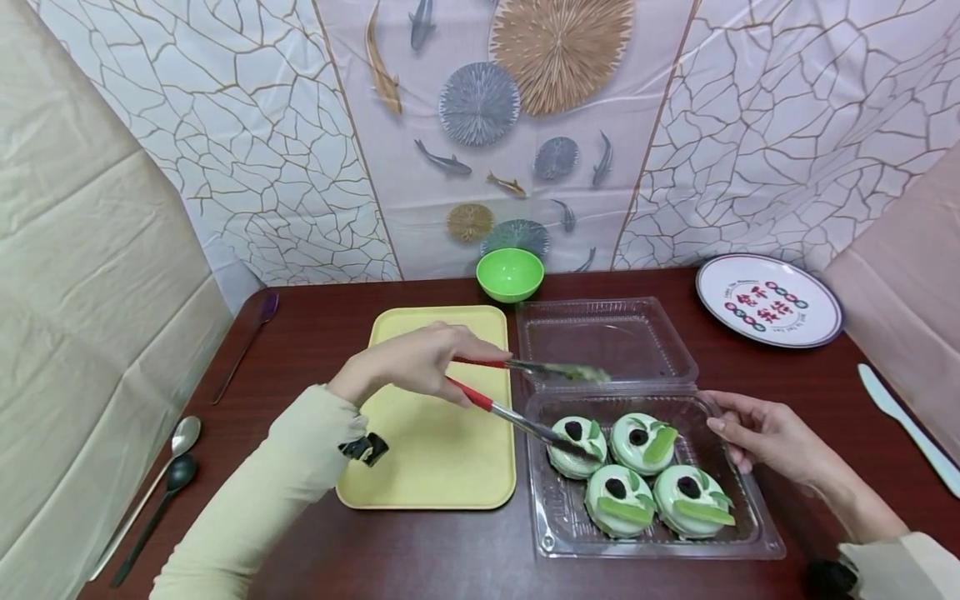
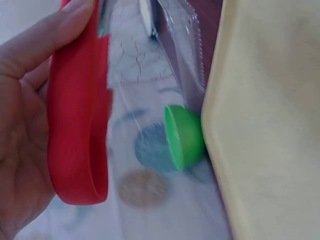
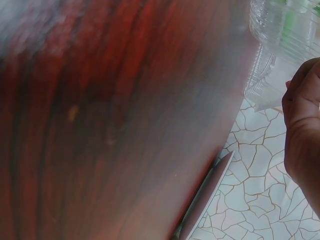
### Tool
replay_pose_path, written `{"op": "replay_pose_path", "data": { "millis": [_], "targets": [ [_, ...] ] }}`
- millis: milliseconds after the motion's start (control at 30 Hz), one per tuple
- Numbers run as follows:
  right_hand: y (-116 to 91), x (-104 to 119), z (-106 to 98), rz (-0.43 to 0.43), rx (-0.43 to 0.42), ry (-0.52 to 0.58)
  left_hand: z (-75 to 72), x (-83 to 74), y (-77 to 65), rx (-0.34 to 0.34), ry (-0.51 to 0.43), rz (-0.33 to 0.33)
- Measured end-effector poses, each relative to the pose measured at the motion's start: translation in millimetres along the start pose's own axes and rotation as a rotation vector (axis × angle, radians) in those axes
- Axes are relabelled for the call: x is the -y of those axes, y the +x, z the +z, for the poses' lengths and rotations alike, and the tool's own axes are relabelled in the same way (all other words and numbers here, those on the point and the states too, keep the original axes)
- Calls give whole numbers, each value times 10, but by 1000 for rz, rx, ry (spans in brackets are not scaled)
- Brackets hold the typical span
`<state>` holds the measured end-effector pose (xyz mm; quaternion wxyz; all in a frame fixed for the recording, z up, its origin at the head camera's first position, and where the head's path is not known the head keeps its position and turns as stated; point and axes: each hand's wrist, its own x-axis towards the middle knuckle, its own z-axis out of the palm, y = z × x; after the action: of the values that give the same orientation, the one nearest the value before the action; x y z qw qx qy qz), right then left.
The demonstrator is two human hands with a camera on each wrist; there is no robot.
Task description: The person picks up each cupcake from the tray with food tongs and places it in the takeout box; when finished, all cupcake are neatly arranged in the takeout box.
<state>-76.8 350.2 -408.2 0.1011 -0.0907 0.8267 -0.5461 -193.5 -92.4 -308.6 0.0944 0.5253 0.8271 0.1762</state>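
My left hand (image 1: 420,360) grips red-handled metal tongs (image 1: 517,417); the red handle (image 2: 77,115) fills the left wrist view. The tongs stand spread, one tip above the clear lid and the other at the upper-left green-and-white doughnut (image 1: 576,446). Several such doughnuts sit in the clear plastic clamshell box (image 1: 757,533), whose lid (image 1: 607,337) lies folded back. My right hand (image 1: 757,433) rests against the box's right rim with fingers on its edge; the same box (image 3: 280,45) shows in the right wrist view. An empty yellow tray (image 1: 435,450) lies left of the box.
A green bowl (image 1: 510,273) stands behind the tray, also the green bowl (image 2: 182,137) in the left wrist view. A printed plate (image 1: 768,300) sits far right, a white knife (image 1: 911,429) at the right edge. Two spoons (image 1: 161,487) and a purple utensil (image 1: 247,342) lie left. Patterned wall behind.
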Motion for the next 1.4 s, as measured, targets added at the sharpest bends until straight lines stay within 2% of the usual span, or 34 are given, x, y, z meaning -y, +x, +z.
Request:
{"op": "replay_pose_path", "data": {
  "millis": [100, 167, 267, 367, 433, 500, 567, 800, 1133, 1400],
  "targets": [
    [-9, 1, -8, 15, -8, -15, 92, 92, -234, -205, -97, -146],
    [-15, 2, -16, 26, -13, -25, 165, 153, -383, -352, -177, -295],
    [-22, 1, -22, 36, -24, -39, 271, 249, -592, -555, -249, -551],
    [-29, -1, -22, 43, -32, -50, 355, 353, -792, -696, -275, -796],
    [-33, -2, -24, 49, -36, -53, 406, 433, -921, -752, -285, -910],
    [-36, -5, -28, 50, -33, -50, 455, 506, -1045, -772, -274, -1000],
    [-36, -8, -33, 43, -30, -41, 503, 572, -1159, -774, -266, -1056],
    [-56, -19, -35, 12, -31, -21, 673, 738, -1401, -723, -245, -1174],
    [-72, -9, -36, 46, -51, -47, 788, 725, -1474, -661, -191, -1208],
    [-52, 9, -44, 47, -46, -48, 821, 710, -1496, -630, -202, -1323]
  ]
}}
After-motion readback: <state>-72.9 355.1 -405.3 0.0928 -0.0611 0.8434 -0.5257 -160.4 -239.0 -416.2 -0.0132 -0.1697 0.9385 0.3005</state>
